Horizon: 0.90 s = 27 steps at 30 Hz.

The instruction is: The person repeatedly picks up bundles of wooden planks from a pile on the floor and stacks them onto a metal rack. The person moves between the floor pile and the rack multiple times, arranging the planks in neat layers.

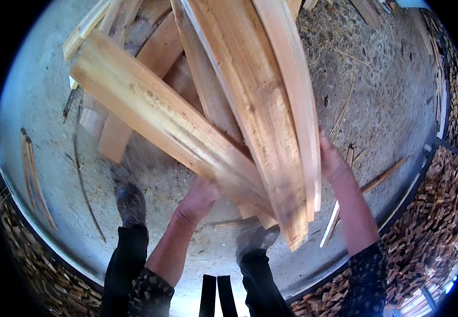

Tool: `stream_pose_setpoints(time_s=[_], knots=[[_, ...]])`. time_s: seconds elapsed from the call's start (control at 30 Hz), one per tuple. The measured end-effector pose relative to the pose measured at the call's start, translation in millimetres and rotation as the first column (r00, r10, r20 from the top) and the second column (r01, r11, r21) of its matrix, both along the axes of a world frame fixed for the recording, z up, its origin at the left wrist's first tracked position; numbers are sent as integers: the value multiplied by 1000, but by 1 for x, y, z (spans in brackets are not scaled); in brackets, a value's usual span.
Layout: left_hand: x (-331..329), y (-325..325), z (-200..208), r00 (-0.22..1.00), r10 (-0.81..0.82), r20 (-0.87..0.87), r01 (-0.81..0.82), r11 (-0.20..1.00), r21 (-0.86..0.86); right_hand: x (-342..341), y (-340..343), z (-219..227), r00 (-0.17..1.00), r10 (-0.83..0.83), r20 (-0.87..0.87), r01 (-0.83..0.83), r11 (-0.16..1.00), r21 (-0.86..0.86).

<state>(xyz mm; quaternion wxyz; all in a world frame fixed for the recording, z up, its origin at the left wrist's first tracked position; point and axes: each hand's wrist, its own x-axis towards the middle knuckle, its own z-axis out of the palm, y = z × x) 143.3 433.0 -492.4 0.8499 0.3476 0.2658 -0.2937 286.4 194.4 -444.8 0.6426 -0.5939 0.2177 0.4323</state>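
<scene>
From where I stand, the person's left hand point(200, 196) is curled against the lower edge of a long, pale, flat wooden board point(150, 113) that slants across the floor view. Its fingers are blurred and partly out of sight, so I cannot tell how firmly they close. The right hand point(333, 158) is at the outer edge of a narrow, light-orange wooden board point(298, 79), fingers partly hidden behind it; its grip is unclear too. Between the hands runs a broad, rough-faced brown plank point(255, 95), overlapping the slanting board near its lower end.

The boards fan apart at the far end and converge toward the person, so uneven pressure could make one slide over another. If the middle plank is pinned only from the sides, it could slip down onto the dark right shoe point(255, 240), which sits just by the lower ends. Rough edges could splinter into bare fingers. A loose brown wooden strip point(385, 175) on the dusty grey concrete floor point(371, 105) could catch a sideways step.
</scene>
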Motion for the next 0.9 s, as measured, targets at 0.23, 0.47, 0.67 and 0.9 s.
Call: stream_pose_setpoints(time_s=[0.23, 0.47, 0.67, 0.9], knots=[[4, -9, 13, 993, 117, 22, -117, 993, 22, 12, -1, -4, 994, -105, -4, 105, 993, -53], [16, -10, 32, 976, 181, -122, -189, 981, -52, 23, -1, -13, 989, -146, -6, 145, 985, -93], [34, 6, 48, 954, -162, -252, 190, 978, 89, 31, 7, -13, 993, -119, -14, 117, 987, -113], [42, 11, 52, 885, -356, -300, 393, 917, 71, 35, 8, -15, 993, -108, -38, 100, 983, -154]])
